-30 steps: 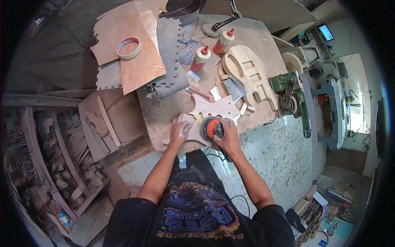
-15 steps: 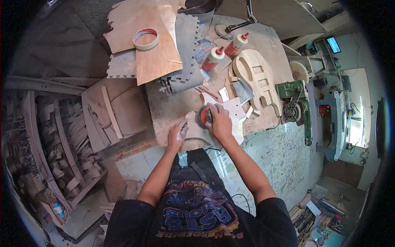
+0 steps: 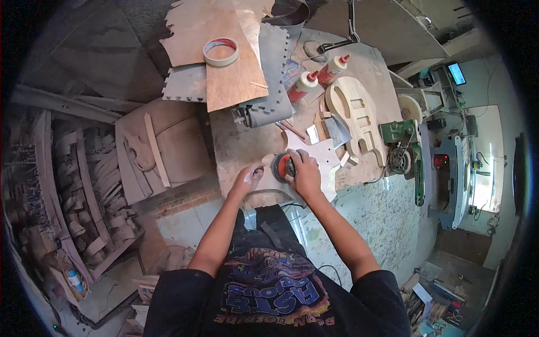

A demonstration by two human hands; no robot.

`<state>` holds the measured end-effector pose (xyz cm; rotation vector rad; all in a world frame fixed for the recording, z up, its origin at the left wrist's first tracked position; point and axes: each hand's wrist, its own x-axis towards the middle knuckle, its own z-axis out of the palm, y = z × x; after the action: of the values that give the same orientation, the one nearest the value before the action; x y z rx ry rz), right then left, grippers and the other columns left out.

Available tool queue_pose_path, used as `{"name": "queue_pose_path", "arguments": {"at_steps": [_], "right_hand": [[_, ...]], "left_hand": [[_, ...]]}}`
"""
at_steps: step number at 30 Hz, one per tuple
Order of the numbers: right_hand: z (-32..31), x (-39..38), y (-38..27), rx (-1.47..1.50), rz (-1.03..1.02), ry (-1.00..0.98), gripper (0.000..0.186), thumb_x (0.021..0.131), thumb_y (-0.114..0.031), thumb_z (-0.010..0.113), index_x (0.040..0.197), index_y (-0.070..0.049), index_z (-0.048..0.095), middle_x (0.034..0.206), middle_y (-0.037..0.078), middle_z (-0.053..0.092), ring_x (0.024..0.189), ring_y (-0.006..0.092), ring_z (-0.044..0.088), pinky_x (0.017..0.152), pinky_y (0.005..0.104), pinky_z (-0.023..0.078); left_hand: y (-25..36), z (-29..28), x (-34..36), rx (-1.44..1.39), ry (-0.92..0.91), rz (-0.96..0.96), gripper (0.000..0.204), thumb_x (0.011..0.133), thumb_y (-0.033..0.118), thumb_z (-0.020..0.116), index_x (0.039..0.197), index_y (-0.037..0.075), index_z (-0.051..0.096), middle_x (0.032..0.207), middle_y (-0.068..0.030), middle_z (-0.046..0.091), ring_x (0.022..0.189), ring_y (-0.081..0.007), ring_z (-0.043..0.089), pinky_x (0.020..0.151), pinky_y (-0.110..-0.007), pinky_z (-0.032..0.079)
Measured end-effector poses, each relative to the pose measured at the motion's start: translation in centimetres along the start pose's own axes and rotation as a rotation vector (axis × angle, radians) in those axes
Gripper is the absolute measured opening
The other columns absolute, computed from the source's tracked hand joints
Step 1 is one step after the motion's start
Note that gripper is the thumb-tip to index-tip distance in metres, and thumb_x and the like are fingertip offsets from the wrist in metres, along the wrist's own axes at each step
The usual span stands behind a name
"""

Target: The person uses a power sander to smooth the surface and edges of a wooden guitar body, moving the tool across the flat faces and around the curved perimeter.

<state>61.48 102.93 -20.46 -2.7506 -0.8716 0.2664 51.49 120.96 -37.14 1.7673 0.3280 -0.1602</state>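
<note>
A pale, unfinished guitar body lies flat near the front edge of the workbench. My right hand is wrapped round a red and black handheld sander, whose round pad rests on the body's face. My left hand is closed at the left edge of the body, fingers curled on it; part of the grip is hidden. Something white shows on or against that hand, too small to name. Beyond the body lie pencil-like sticks and a folded grey sheet.
Another guitar body with cut-out cavities lies on the right of the bench, near glue bottles. Plywood with a tape roll sits on grey mats at the back left. A green belt machine stands right; wood scraps fill a left rack.
The view has shifted a little, so the bench appears farther right. The sander stays on the guitar body with my right hand round it, and my left hand stays at the body's edge.
</note>
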Motion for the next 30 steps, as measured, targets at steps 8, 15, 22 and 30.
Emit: {"name": "queue_pose_path", "arguments": {"at_steps": [8,15,22,30], "right_hand": [[-0.3,-0.6,-4.0,0.034,-0.079,-0.030,0.074,0.067,-0.019,0.089,0.134,-0.016,0.061,0.133,0.010,0.058,0.116,0.0375,0.058,0.096,0.0503,0.049],[0.3,-1.3,-2.7,-0.032,-0.082,-0.064,0.078,0.067,-0.022,0.090,0.138,-0.017,0.058,0.138,0.010,0.056,0.119,0.0379,0.058,0.095,0.0489,0.052],[0.9,-0.8,-4.8,-0.005,-0.135,-0.037,0.078,0.066,-0.022,0.090,0.137,-0.018,0.058,0.140,0.009,0.054,0.117,0.0379,0.059,0.089,0.0483,0.056],[0.0,-2.4,-0.6,-0.018,-0.082,0.040,0.083,0.064,-0.015,0.090,0.140,-0.015,0.055,0.136,0.011,0.057,0.113,0.0395,0.059,0.095,0.0484,0.052]], "left_hand": [[-3.0,-0.8,1.7,-0.591,-0.130,-0.273,0.045,0.092,-0.010,0.047,0.135,-0.004,0.058,0.119,-0.0127,0.072,0.106,-0.0171,0.069,0.093,-0.028,0.053],[-2.4,-1.4,2.0,-0.584,-0.186,-0.331,0.051,0.094,-0.009,0.039,0.141,-0.002,0.057,0.127,-0.0155,0.070,0.110,-0.0204,0.069,0.098,-0.031,0.054],[-2.2,-1.7,1.8,-0.612,-0.164,-0.352,0.043,0.101,-0.002,0.035,0.139,-0.008,0.055,0.127,-0.0217,0.069,0.115,-0.0280,0.068,0.104,-0.036,0.052],[-2.1,-4.5,-1.4,-0.317,-0.163,-0.357,0.046,0.096,-0.001,0.038,0.137,-0.008,0.057,0.129,-0.0237,0.068,0.119,-0.0307,0.068,0.105,-0.037,0.052]]}}
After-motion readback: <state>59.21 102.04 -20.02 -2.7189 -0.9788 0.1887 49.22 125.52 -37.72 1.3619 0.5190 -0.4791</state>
